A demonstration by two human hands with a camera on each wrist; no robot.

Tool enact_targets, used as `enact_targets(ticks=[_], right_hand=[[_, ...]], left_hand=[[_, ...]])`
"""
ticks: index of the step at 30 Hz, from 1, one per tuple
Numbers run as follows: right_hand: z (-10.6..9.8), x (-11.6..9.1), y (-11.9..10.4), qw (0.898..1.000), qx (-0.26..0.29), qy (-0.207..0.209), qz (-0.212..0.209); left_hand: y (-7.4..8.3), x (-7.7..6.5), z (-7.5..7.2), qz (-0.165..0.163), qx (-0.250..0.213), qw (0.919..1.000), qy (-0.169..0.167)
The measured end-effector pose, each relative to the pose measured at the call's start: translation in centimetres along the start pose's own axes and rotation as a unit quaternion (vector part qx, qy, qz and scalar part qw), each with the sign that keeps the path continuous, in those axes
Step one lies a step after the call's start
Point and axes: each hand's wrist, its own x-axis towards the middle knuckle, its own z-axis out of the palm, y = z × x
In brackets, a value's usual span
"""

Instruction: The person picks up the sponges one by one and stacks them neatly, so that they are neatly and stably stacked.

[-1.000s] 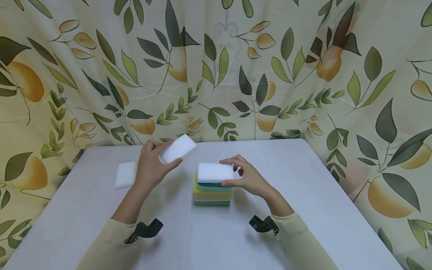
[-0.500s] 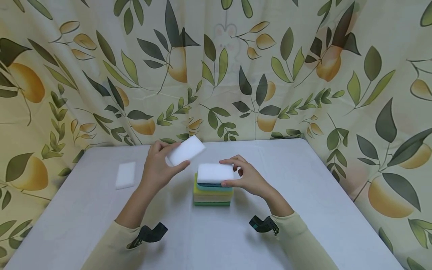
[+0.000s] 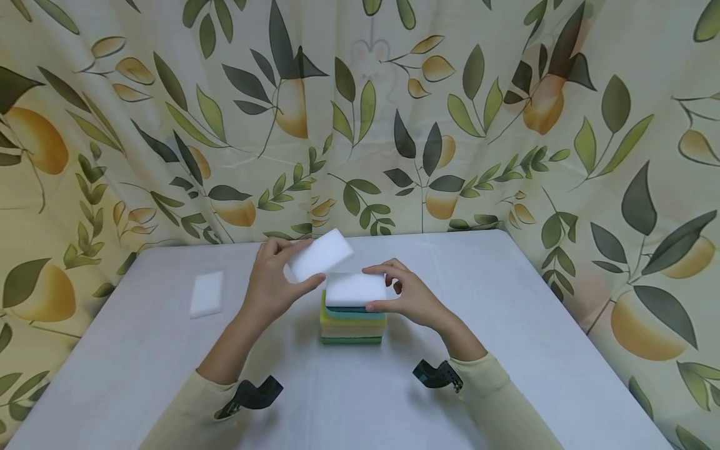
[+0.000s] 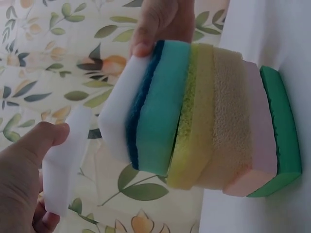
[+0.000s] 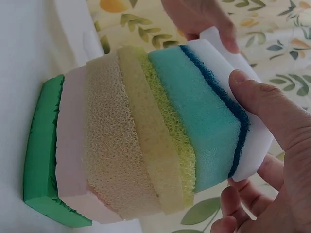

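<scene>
A stack of sponges (image 3: pixel 353 328) stands on the table. From the bottom up it shows a green sponge (image 4: pixel 285 131), a pink one (image 5: pixel 73 150), a beige one (image 5: pixel 109 131), a yellow one (image 4: pixel 192 121) and a teal one (image 4: pixel 160 107) with a dark blue scouring face. A white sponge (image 3: pixel 354 289) lies on top, and my right hand (image 3: pixel 409 294) grips its right end between thumb and fingers. My left hand (image 3: pixel 271 281) holds another white sponge (image 3: pixel 322 255) in the air, tilted, up and left of the stack and apart from it in the left wrist view.
A further white sponge (image 3: pixel 206 294) lies flat at the left of the white-covered table (image 3: pixel 478 387). A leaf-and-fruit patterned curtain (image 3: pixel 371 125) hangs behind the table and along both sides.
My left hand has moved a little to the right with its white sponge, nearer the stack. The right hand keeps its grip on the top sponge, and the stack stands as before.
</scene>
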Motion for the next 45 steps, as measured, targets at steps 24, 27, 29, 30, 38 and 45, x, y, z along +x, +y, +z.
enact_targets(ticks=[24, 27, 29, 30, 38, 45], right_hand=[[0.1, 0.0, 0.1, 1.000, -0.001, 0.006, 0.003], [0.0, 0.0, 0.0, 1.000, 0.003, 0.006, 0.003], [0.0, -0.1, -0.1, 1.000, 0.008, 0.005, 0.006], [0.0, -0.1, -0.2, 1.000, 0.011, 0.005, 0.007], [0.1, -0.1, -0.2, 1.000, 0.020, 0.004, 0.007], [0.1, -0.1, 0.0, 1.000, 0.015, 0.003, 0.004]], left_hand=[[1.0, 0.4, 1.3, 0.063, 0.002, 0.9957, -0.067], [1.2, 0.5, 1.4, 0.073, 0.001, 0.9945, -0.075], [1.3, 0.5, 1.4, 0.078, 0.001, 0.9936, -0.082], [1.3, 0.5, 1.5, 0.079, 0.001, 0.9932, -0.086], [1.6, 0.7, 1.9, 0.080, 0.001, 0.9903, -0.114], [1.8, 0.9, 1.9, 0.099, 0.014, 0.9872, -0.124]])
